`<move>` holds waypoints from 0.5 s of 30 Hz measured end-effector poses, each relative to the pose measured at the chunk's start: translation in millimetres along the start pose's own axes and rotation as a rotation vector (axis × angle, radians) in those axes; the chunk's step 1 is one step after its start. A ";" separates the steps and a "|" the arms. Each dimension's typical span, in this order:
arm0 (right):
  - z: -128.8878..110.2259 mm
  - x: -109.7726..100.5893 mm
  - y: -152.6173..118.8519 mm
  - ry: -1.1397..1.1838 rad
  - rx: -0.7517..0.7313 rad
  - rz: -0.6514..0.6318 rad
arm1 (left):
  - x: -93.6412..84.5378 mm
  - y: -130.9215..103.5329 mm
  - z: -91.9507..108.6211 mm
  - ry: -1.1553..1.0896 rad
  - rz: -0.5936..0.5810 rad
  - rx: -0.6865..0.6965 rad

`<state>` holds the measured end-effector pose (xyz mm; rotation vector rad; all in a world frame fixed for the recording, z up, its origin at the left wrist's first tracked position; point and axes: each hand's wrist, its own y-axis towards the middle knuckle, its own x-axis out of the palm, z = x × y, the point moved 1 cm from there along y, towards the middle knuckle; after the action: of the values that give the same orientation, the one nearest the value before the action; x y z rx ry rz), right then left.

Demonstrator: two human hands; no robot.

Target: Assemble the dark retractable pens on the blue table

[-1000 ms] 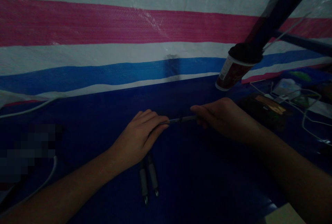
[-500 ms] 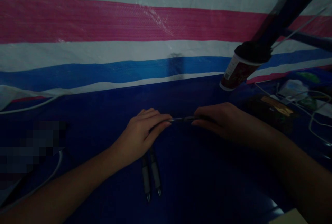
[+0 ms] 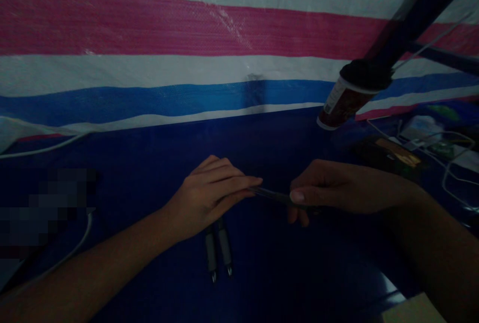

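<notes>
Between my hands is a slim dark pen (image 3: 271,194) with a paler, shiny stretch at its left part. My left hand (image 3: 215,191) pinches the left end between thumb and fingers. The right part lies in my right hand (image 3: 325,188), closed around it with the thumb on top and fingertips showing below. The pen tilts slightly down to the right, and both its ends are partly hidden. Below my left hand, two more pens (image 3: 224,247) with grey grips lie side by side on the blue table (image 3: 168,146), tips toward me; the hand covers their upper ends.
A dark-lidded paper cup (image 3: 346,98) stands at the back right by a dark post (image 3: 419,24). Cables and a dark pouch-like item (image 3: 396,156) lie to the right. A blurred-out object (image 3: 48,213) and white cable are at left. Striped sheeting (image 3: 168,29) hangs behind.
My right hand has turned and dropped lower, its thumb now on top of the pen. The pen has gone from level to tilting down rightward. My left fingertips have shifted slightly right.
</notes>
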<state>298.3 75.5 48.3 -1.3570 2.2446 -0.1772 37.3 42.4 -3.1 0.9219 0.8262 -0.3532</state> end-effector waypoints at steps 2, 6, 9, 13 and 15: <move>0.3 3.3 3.0 -0.008 -0.028 -0.035 | 2.0 0.9 0.8 -0.076 -0.045 0.027; 4.7 16.5 14.9 0.052 -0.075 0.062 | 4.9 0.7 1.4 -0.082 -0.038 0.032; 9.3 26.2 20.4 0.109 -0.120 0.102 | 6.3 0.2 2.4 -0.007 -0.003 0.004; 13.7 29.9 22.5 0.262 -0.171 0.180 | 5.6 2.2 4.2 0.136 0.129 -0.134; 14.3 28.1 23.0 0.321 -0.180 0.229 | 4.9 3.8 5.0 0.178 0.162 -0.202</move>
<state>276.6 64.7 17.6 -1.2151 2.7226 -0.1219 45.1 40.9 -3.1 0.8315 0.9248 -0.0457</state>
